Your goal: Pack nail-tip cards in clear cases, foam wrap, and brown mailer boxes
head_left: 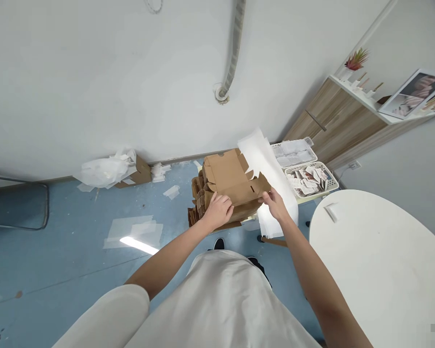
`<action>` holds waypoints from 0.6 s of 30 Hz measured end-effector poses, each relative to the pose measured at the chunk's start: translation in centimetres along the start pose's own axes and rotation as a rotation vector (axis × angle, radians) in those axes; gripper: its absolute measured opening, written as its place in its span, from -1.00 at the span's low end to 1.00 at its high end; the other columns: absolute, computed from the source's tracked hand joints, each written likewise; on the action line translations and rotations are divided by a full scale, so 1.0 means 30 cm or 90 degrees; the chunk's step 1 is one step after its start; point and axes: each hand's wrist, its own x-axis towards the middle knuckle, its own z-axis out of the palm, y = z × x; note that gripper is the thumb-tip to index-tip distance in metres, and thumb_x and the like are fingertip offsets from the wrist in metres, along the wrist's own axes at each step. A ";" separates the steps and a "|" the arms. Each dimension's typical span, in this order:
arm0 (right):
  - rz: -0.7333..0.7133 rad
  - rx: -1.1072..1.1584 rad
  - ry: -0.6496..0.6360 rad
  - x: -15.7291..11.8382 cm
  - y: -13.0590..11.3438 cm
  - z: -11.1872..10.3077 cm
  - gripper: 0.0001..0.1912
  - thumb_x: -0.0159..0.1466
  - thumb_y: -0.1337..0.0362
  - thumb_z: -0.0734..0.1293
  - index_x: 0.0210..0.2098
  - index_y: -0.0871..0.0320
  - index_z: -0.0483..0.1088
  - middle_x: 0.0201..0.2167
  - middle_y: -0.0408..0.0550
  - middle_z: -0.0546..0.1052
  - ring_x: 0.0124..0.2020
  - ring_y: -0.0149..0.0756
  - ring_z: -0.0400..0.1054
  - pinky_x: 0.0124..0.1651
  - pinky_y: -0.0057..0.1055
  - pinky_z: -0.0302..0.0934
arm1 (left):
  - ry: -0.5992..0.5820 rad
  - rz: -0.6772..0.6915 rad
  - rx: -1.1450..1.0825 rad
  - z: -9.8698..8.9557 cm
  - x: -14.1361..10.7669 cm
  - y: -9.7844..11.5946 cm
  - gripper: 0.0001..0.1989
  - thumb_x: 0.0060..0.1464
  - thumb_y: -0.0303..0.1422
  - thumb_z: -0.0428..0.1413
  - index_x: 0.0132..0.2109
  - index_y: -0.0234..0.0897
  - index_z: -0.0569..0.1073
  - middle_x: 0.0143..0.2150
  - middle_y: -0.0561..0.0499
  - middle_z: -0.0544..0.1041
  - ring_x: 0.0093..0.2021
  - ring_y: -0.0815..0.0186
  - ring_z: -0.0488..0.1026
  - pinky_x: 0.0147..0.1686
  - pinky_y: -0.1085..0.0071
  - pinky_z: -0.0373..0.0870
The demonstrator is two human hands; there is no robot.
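Note:
A flat, unfolded brown cardboard box (226, 171) with cut tabs and slots lies on top of a stack of similar folded cardboard (200, 200). My left hand (219, 211) has its fingers curled over the near edge of this top piece. At its right end, my right hand (274, 203) pinches a flap between thumb and fingers. White sheets of thin packing material (271, 169) lie right beside the stack and hang down past my right hand. The undersides of the cardboard are hidden.
Two white plastic baskets stand behind the sheets; the nearer basket (333, 182) holds many small cards. A round white table (380, 241) is at right, a wooden cabinet (333, 116) behind it. On the blue floor, a carton (142, 171) stands with white plastic wrapping (107, 169).

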 end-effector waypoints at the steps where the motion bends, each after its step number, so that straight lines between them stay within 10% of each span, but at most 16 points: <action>1: 0.019 -0.022 0.022 0.007 -0.016 -0.010 -0.41 0.15 -0.07 0.14 0.06 0.14 0.16 -0.19 0.01 0.46 -0.42 -0.31 0.42 -0.27 -0.35 0.23 | -0.007 0.004 -0.005 0.003 -0.005 0.008 -0.74 0.12 -0.37 -0.17 -0.33 -0.26 0.40 -0.30 -0.04 0.39 -0.23 0.27 0.30 0.11 0.07 -0.06; 9: 0.000 -0.323 0.050 0.021 -0.066 0.002 -0.61 0.20 0.11 0.13 -0.02 0.05 0.29 -0.40 -0.08 0.51 -0.48 -0.28 0.37 -0.27 -0.37 0.14 | -0.033 0.027 -0.054 0.055 -0.020 0.030 -0.73 0.14 -0.37 -0.18 -0.30 -0.26 0.41 -0.26 -0.04 0.39 -0.18 0.28 0.29 0.15 0.03 -0.15; 18: 0.000 -0.325 0.173 -0.053 -0.019 -0.076 -0.58 0.23 0.24 0.02 0.01 0.13 0.27 -0.56 -0.08 0.47 -0.48 -0.25 0.37 -0.33 -0.40 0.14 | 0.015 -0.057 -0.050 0.017 -0.012 0.133 -0.57 0.06 -0.19 -0.05 0.06 -0.24 0.25 0.13 -0.17 0.19 0.16 0.05 0.06 0.15 -0.02 -0.20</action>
